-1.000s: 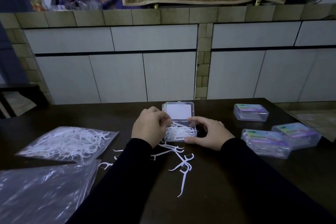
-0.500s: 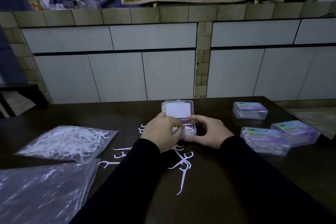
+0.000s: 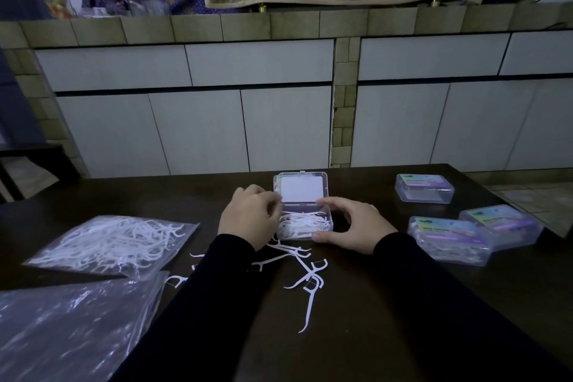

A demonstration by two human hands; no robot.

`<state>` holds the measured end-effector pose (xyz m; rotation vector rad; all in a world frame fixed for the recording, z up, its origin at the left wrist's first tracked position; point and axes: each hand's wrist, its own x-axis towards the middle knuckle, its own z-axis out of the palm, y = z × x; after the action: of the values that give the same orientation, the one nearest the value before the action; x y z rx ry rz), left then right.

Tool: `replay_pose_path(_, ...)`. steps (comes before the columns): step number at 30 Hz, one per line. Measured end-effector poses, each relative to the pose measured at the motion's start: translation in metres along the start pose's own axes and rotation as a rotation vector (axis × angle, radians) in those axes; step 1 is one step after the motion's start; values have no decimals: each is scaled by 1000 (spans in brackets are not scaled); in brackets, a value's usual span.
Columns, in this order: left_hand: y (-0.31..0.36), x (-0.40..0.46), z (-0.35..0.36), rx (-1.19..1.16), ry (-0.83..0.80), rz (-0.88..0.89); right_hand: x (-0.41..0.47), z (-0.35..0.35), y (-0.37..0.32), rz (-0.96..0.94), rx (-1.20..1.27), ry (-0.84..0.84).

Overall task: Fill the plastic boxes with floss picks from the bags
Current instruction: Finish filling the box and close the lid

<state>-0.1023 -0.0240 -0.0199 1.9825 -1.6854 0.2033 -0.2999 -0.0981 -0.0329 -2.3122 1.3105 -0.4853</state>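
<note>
1. Head view, the hands: left hand (image 3: 249, 217) at 9 o'clock of the small clear rectangular plastic box (image 3: 305, 222), fingers curled at its left rim over the picks inside; whether pinching any pick, impossible to tell. Right hand (image 3: 352, 223) at 3 o'clock of the box, thumb on the near corner, fingers arched over the far right corner, bracing it.
2. Same view, the deciding relation: scattered thin white floss picks (image 3: 305, 273) at 6 o'clock of the box, just beside the left wrist, so nearer the left hand; longest pick lying roughly 12-to-6, handle toward the wearer.
3. Box itself: centred on the dark brown wooden table (image 3: 356, 335), hinged lid (image 3: 300, 187) thrown back toward 12 o'clock, base holding a tangled white heap, seemingly close to full.
4. Supply: clear plastic bag of white picks (image 3: 114, 242) at 9 o'clock, well apart; crumpled, apparently empty clear bag (image 3: 68, 319) at 7 o'clock.
5. Finished stock, by the look of it: three closed clear boxes with coloured labels (image 3: 449, 239) at 3 o'clock.
</note>
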Motion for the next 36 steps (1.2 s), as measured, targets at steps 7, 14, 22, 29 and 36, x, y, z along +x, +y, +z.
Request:
replay_pose_path(7, -3, -1, -4, -66, -75, -122, 0, 1, 0, 13, -4, -6)
replay_pose_path(14, 21, -4, 3, -22, -12, 207, 2, 3, 6, -24, 34, 5)
replay_pose_path(22, 32, -6, 0, -24, -180, 293, -2, 0, 5, -63, 32, 17)
replay_pose_path(29, 16, -2, -4, 55, -136, 173, 2, 3, 5, -12, -2, 10)
replay_pose_path(36, 15, -4, -5, -17, -216, 176, 1, 4, 4, -3, -18, 11)
